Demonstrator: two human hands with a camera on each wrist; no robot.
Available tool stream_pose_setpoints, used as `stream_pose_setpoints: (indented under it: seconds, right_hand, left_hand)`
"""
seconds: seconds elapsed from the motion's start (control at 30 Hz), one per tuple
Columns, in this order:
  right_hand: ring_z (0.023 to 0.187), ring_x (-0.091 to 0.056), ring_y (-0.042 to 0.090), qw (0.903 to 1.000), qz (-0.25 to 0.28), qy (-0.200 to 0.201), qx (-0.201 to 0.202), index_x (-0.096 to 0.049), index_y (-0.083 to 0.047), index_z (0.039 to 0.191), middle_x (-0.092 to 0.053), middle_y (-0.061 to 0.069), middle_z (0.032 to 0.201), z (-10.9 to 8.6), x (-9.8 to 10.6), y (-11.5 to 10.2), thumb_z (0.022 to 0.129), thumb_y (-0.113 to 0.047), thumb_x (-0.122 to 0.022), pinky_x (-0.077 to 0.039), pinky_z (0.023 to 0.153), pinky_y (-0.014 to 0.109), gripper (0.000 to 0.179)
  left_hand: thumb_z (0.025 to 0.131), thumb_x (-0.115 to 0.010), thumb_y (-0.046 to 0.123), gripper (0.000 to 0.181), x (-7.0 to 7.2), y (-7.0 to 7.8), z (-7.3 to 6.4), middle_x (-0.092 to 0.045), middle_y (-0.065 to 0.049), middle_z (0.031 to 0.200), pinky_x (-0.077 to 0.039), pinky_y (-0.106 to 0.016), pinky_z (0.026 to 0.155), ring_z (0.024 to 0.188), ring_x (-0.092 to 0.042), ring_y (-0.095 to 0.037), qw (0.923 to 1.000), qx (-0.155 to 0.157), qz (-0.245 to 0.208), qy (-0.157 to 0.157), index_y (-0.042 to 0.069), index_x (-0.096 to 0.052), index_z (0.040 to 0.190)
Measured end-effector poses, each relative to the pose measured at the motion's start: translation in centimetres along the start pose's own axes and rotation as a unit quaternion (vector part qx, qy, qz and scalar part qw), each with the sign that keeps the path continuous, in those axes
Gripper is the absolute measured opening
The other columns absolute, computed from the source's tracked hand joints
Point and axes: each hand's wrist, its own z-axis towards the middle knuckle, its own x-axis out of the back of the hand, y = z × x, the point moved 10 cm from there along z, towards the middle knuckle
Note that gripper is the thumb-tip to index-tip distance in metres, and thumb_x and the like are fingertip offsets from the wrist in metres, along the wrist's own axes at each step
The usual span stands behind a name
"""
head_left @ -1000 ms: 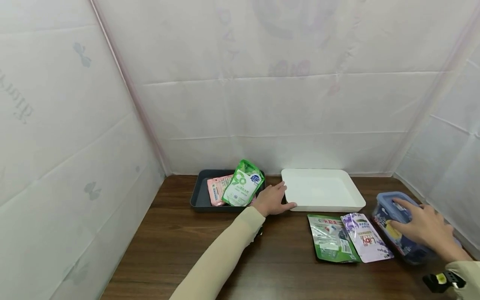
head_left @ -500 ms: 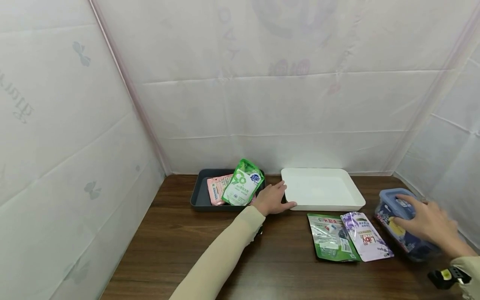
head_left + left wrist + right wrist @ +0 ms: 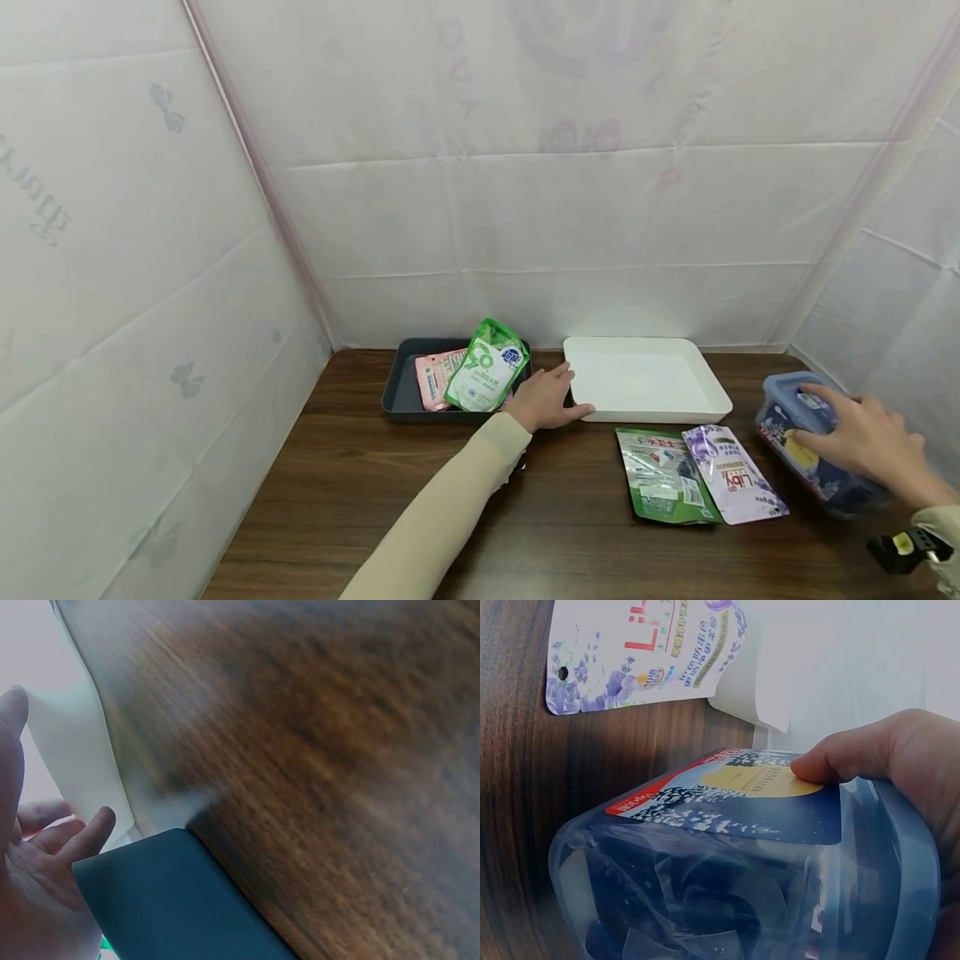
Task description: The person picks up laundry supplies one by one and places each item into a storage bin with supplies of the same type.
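At the right, my right hand (image 3: 877, 442) grips a blue plastic tub (image 3: 780, 417) with a lid, its thumb over the yellow part of the label. In the right wrist view the tub (image 3: 705, 885) is clear-sided, with blue contents. My left hand (image 3: 547, 402) reaches between the dark grey tray (image 3: 397, 392) and the white tray (image 3: 645, 379), fingers extended and spread at the white tray's left edge. A green-and-white pouch (image 3: 483, 379) lies over a pink pouch (image 3: 435, 377) in the grey tray. The left wrist view shows this hand (image 3: 45, 877) behind the grey tray's corner (image 3: 165, 892).
Just left of the tub, a purple-and-white Liby pouch (image 3: 738, 479) and a green-and-silver pouch (image 3: 663, 479) lie side by side on the wooden table (image 3: 570, 533). White sheeting (image 3: 525, 225) walls the table at the back and both sides.
My right hand and the tub have shifted slightly right and away toward the back. My left hand, the trays and the pouches stay in place.
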Motion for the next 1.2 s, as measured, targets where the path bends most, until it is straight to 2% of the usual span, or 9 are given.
stream_pose_setpoints:
  seconds: [0.27,0.4,0.67,0.97,1.2]
  right_hand:
    - [0.078,-0.047,0.055,0.9999,-0.006,0.008,0.013,-0.038,-0.004,0.152,-0.045,0.041,0.101,0.4,1.1,-0.5,0.083,-0.050,-0.079,-0.037,0.057,0.065,0.092]
    - [0.075,-0.047,0.050,0.9997,-0.010,0.015,0.018,-0.039,-0.004,0.151,-0.046,0.039,0.096,0.7,1.5,-0.8,0.082,-0.048,-0.079,-0.037,0.055,0.061,0.091]
    - [0.075,-0.050,0.052,0.9988,-0.016,0.030,0.035,-0.040,-0.005,0.150,-0.047,0.043,0.102,1.3,2.5,-1.3,0.082,-0.050,-0.080,-0.039,0.053,0.061,0.092]
    - [0.074,-0.052,0.050,0.9971,-0.015,0.035,0.067,-0.041,-0.004,0.150,-0.046,0.048,0.110,2.1,3.2,-2.7,0.084,-0.061,-0.076,-0.039,0.050,0.056,0.094]
    - [0.077,-0.051,0.051,0.9967,-0.011,0.037,0.071,-0.041,-0.005,0.151,-0.044,0.047,0.112,2.6,3.6,-4.0,0.085,-0.059,-0.076,-0.038,0.051,0.055,0.092]
  left_hand:
    - [0.101,-0.048,0.067,0.078,0.2,0.1,-0.1,-0.041,-0.008,0.162,-0.036,-0.038,0.118,0.143,-0.047,-0.020,1.0000,-0.004,-0.001,0.004,0.008,-0.050,0.152]
    - [0.101,-0.047,0.067,0.078,0.0,0.1,-0.1,-0.040,-0.007,0.162,-0.035,-0.038,0.119,0.144,-0.045,-0.019,1.0000,-0.005,0.000,0.001,0.008,-0.049,0.153]
    - [0.101,-0.047,0.066,0.078,-0.2,0.0,0.0,-0.039,-0.007,0.163,-0.033,-0.038,0.120,0.147,-0.041,-0.017,1.0000,-0.001,-0.002,-0.004,0.009,-0.048,0.154]
    - [0.101,-0.048,0.067,0.078,-0.2,0.0,0.0,-0.040,-0.007,0.162,-0.034,-0.038,0.119,0.145,-0.043,-0.018,1.0000,-0.001,0.002,0.000,0.009,-0.049,0.153]
    - [0.101,-0.048,0.067,0.078,-0.2,0.0,0.1,-0.041,-0.007,0.162,-0.036,-0.037,0.118,0.144,-0.045,-0.018,1.0000,-0.002,0.004,0.004,0.009,-0.050,0.153]
